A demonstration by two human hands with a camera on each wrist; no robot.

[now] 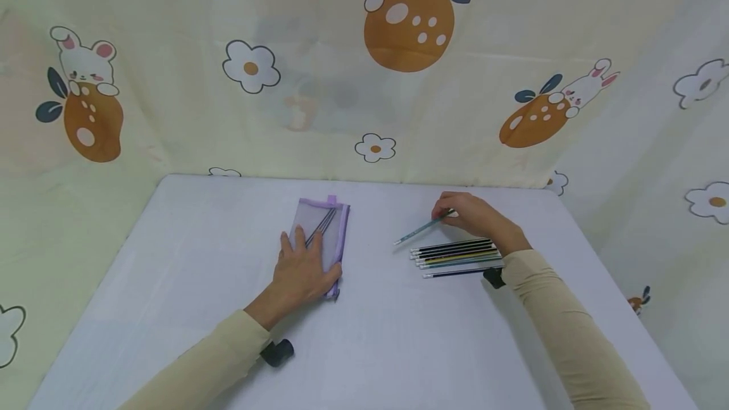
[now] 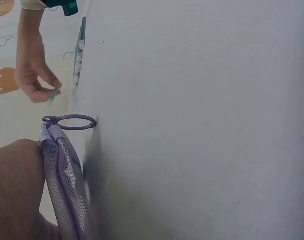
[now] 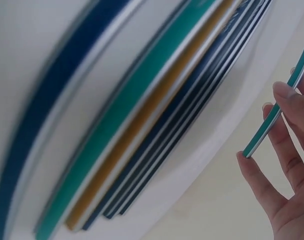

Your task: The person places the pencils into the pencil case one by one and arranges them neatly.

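Observation:
A purple mesh zip pouch [image 1: 343, 233] lies on the table with a few dark pencils [image 1: 323, 223] showing through its mesh. My left hand [image 1: 299, 274] rests over the pouch, fingers spread. In the left wrist view, the pouch's zip edge [image 2: 61, 185] and a ring-shaped zip pull [image 2: 74, 122] show beside that hand. To the right, my right hand [image 1: 469, 215] pinches a teal pencil [image 1: 418, 231] between thumb and fingers, its white end pointing left. The right wrist view shows the teal-and-white striped pencil [image 3: 272, 117] across the fingers.
Near my right wrist, several pencils [image 1: 452, 252] lie side by side, black, yellow and teal, with a dark blue pencil [image 1: 455, 274] slightly apart in front. The white table [image 1: 387, 347] meets a patterned curtain [image 1: 319, 144] at the back.

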